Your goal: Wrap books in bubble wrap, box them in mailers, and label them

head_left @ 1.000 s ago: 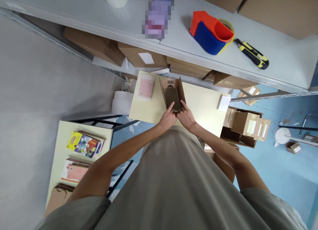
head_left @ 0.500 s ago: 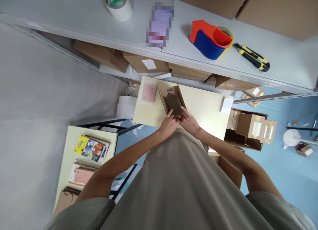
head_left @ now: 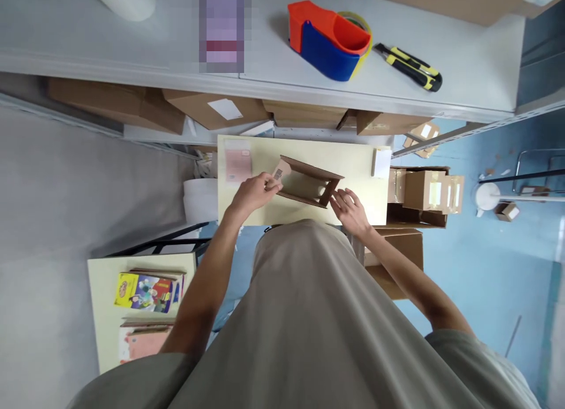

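A small brown cardboard box (head_left: 308, 192) lies slantwise over the pale yellow table, its inside facing up between raised side walls. My left hand (head_left: 258, 192) is closed on the flap at its left end, thumb and fingers pinching it beside a printed label. At the right end, my right hand (head_left: 349, 209) has its fingertips on the box's edge, with other fingers slightly raised. A pink booklet (head_left: 238, 163) lies left of the box, and a small white stack (head_left: 381, 163) sits at the table's right end.
On the grey shelf (head_left: 265, 82) ahead lie an orange-and-blue tape dispenser (head_left: 329, 44), a yellow-and-black utility knife (head_left: 410, 66), a white tape roll (head_left: 128, 2) and a blurred purple item (head_left: 221, 26). Cartons (head_left: 426, 191) stand at right. Books (head_left: 148, 291) lie on a side table at lower left.
The box has turned from nearly lengthwise to slantwise. My hands, close together at its near end before, have moved apart to its left and right ends. My view has shifted right.
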`<action>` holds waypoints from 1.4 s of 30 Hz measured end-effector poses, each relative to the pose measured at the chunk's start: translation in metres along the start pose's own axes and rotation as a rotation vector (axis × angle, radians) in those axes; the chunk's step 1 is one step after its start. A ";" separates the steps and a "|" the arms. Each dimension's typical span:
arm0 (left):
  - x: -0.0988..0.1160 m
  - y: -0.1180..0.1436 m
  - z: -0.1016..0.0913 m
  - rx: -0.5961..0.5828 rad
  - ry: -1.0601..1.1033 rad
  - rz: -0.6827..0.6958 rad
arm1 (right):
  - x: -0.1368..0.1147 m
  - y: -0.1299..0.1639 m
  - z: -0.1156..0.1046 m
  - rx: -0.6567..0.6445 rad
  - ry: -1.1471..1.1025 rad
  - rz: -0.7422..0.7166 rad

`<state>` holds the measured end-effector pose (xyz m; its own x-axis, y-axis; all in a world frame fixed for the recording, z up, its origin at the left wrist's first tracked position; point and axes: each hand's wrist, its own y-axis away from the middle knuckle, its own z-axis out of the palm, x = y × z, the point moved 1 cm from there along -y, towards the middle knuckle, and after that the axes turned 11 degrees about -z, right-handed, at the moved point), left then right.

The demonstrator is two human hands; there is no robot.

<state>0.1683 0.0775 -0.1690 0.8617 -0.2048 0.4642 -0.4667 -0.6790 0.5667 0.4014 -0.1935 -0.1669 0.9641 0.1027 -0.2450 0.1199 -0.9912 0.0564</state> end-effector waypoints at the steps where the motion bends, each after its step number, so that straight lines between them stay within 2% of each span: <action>1: 0.000 0.004 0.003 -0.016 -0.008 -0.011 | -0.001 0.002 0.002 0.033 -0.032 0.096; 3: -0.002 0.007 0.008 -0.038 -0.017 -0.037 | 0.001 0.004 0.006 0.114 -0.160 0.327; 6: -0.006 -0.001 0.012 -0.016 0.010 -0.059 | 0.014 -0.001 0.016 0.225 -0.508 0.633; 8: -0.007 -0.009 0.015 -0.032 0.059 -0.051 | 0.026 -0.006 0.023 0.284 -0.719 0.743; 11: -0.005 -0.018 0.020 -0.057 0.149 -0.045 | 0.040 -0.013 0.033 0.372 -0.903 0.818; 14: -0.004 -0.017 0.026 -0.032 0.242 -0.082 | 0.044 -0.013 0.040 0.421 -1.026 0.813; 17: -0.005 -0.012 0.033 0.003 0.301 -0.132 | 0.042 -0.010 0.042 0.430 -1.053 0.793; 20: -0.005 -0.006 0.039 0.042 0.339 -0.159 | 0.042 -0.008 0.040 0.395 -1.024 0.763; 24: -0.003 -0.002 0.048 0.072 0.352 -0.189 | 0.048 -0.011 0.036 0.327 -0.867 0.750; 26: -0.005 0.000 0.051 0.071 0.370 -0.172 | 0.053 -0.012 0.033 0.320 -0.876 0.748; 29: -0.016 0.006 0.048 -0.020 0.453 -0.053 | 0.061 -0.008 0.023 0.285 -1.023 0.708; 32: -0.024 0.018 0.040 -0.231 0.512 0.106 | 0.065 0.002 0.012 0.168 -1.134 0.587; 34: -0.023 0.024 0.033 -0.330 0.522 0.135 | 0.067 0.005 0.006 0.098 -1.164 0.490; 36: -0.016 0.026 0.028 -0.352 0.520 0.102 | 0.070 0.005 0.002 0.068 -1.142 0.443; 42: 0.001 0.014 0.021 -0.312 0.477 0.057 | 0.087 -0.004 0.003 0.038 -1.084 0.458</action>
<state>0.1673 0.0533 -0.1749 0.6819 0.1549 0.7148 -0.6090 -0.4210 0.6722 0.4841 -0.1806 -0.1917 0.2076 -0.3708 -0.9052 -0.2102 -0.9207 0.3290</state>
